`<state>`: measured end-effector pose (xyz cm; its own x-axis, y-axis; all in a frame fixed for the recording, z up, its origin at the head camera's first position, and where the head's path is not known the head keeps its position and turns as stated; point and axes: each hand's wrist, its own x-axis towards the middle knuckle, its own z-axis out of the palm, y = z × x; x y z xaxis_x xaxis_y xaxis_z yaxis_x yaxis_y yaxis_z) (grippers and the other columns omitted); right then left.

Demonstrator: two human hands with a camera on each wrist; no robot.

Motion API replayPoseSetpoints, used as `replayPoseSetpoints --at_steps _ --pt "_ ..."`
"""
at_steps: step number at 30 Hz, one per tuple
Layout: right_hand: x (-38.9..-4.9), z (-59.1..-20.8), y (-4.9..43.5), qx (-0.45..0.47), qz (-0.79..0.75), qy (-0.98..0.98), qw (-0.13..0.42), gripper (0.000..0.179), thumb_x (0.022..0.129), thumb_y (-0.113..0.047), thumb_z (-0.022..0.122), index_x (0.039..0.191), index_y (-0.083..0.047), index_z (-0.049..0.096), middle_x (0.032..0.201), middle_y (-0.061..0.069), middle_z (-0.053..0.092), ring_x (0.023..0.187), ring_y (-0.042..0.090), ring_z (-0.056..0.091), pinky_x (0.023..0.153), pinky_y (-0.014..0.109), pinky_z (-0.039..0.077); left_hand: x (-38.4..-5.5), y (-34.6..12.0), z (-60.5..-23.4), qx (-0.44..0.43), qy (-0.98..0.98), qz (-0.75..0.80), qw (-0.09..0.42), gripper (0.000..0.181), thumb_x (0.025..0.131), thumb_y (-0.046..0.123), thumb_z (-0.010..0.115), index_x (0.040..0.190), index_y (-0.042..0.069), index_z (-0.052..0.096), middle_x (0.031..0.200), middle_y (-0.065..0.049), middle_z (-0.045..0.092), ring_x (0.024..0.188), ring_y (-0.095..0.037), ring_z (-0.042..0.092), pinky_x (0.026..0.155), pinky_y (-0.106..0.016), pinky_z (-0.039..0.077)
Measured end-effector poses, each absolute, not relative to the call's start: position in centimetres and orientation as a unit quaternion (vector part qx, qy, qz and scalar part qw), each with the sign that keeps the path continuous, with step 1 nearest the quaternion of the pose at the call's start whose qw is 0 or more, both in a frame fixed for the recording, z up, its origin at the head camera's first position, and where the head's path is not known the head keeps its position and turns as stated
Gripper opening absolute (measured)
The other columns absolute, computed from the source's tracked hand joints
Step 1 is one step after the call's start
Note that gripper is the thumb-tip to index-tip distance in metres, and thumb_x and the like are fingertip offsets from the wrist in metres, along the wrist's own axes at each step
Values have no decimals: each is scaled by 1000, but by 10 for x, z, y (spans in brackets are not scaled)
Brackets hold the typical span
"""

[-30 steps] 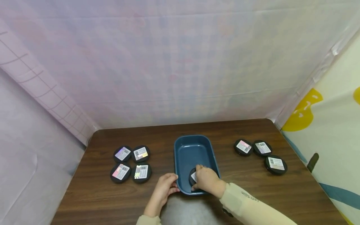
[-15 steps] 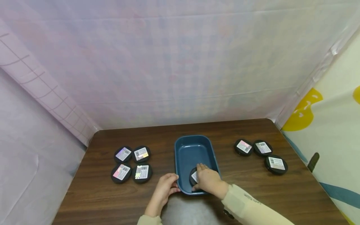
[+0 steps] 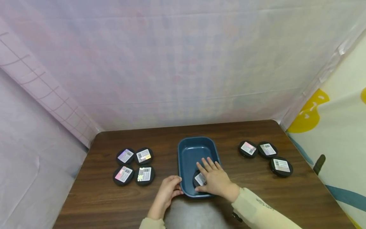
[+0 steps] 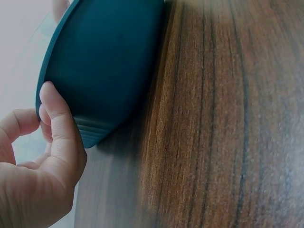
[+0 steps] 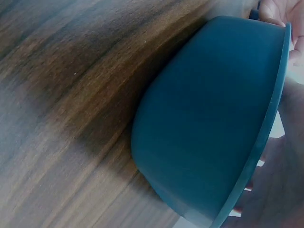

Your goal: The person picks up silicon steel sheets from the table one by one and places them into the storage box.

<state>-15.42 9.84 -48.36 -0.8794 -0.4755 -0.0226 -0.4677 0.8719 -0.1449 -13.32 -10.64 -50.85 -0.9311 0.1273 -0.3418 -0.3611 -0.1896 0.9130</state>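
My left hand point(image 3: 168, 190) pinches the rim of a blue rectangular tray point(image 3: 194, 155) at its near left corner. In the left wrist view, the thumb and fingers of this hand point(image 4: 52, 156) meet at that rim. Inside the tray's near end lies a round black flat container point(image 3: 199, 179) with a white barcode label. Over it my right hand point(image 3: 214, 179) is spread, fingers straight and apart, covering the container's right part. From the right wrist, the outer wall of the tray point(image 5: 204, 118) fills the view, and fingertips show past its rim.
On the left of the brown wooden table point(image 3: 91, 194) lie several similar round containers point(image 3: 144, 175) in a tight group. Three more, one being the nearest container point(image 3: 281, 167), lie at the right. A pale cloth wall point(image 3: 183, 70) stands behind the table.
My right hand has gone from curled fingers at the container to a flat, spread hand above it, shifting slightly right. The left hand and tray stay put.
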Motion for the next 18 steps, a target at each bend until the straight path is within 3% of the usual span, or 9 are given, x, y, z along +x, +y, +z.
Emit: replayPoseSetpoints --at_steps 18 --pt "-152 -480 114 -220 -93 971 -23 112 64 -67 69 145 -1 27 151 13 23 140 31 16 112 51 15 -134 -106 -510 -101 615 764 164 28 86 9 51 103 -13 49 69 -1 48 59 -10 49 52 -22 51"
